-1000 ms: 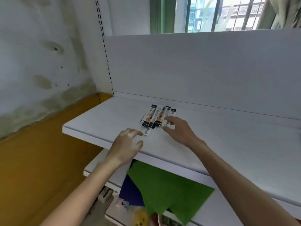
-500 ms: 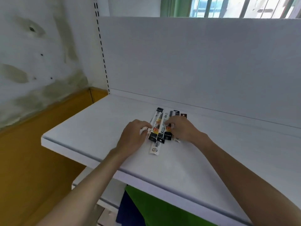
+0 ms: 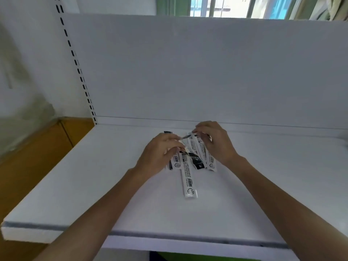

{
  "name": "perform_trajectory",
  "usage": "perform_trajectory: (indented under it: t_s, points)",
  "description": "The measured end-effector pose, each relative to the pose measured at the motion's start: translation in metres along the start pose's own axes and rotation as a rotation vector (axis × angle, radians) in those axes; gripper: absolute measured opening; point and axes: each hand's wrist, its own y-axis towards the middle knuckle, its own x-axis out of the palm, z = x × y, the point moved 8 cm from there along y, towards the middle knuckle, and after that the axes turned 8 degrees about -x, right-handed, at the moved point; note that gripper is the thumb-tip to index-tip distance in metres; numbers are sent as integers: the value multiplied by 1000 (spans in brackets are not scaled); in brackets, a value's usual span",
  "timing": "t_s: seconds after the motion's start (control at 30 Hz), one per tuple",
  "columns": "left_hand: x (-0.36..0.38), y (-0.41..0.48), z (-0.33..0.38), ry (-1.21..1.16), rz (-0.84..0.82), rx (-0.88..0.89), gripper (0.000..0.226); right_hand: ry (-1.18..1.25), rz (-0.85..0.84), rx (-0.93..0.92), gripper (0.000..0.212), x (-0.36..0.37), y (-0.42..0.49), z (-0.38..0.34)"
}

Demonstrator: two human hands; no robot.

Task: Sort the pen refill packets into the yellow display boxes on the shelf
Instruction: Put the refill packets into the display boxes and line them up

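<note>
Flat white shelf board [image 3: 75,194]: front edge nearest, open surface on both sides of the stock. Narrow white-and-black plastic pen refill packets [image 3: 188,183]: about five, fanned and overlapping mid-shelf, one jutting nearest. Left hand [image 3: 160,155] and right hand [image 3: 216,144]: fingers curled, pinching the fan's far ends. White back panel [image 3: 188,72] closes the rear.

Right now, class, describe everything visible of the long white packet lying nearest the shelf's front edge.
The long white plastic packet is a slim glossy strip bearing small print, a barcode and a round mark at its near end. It lies flat on the white shelf, pointing front to back, its far end among other packets.
</note>
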Motion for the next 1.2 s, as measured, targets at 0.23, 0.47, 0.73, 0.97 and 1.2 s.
perform_trajectory:
  t_s: [0.23, 0.47, 0.73, 0.97, 1.2]
  points:
    - [-55, 14, 2, -316, 319, -153, 14, 400, 133, 355, 13, -13, 22, -22]
    - [-48, 18, -28, -610, 194, -532, 29, 668, -36, 531, 9, 22, 40, -63]
    - [-45, -6, -46, -714, 96, -664, 11, 209, -376, 404, 29, 42, 20, -45]
    - [-44, -12, -51, -683, -40, -721, 18, -3, -735, 237, 45, 69, -9, -23]
    - [-44, -17, -54, -766, -95, -745, 6, -24, -275, 125, 10, 47, 9, -40]
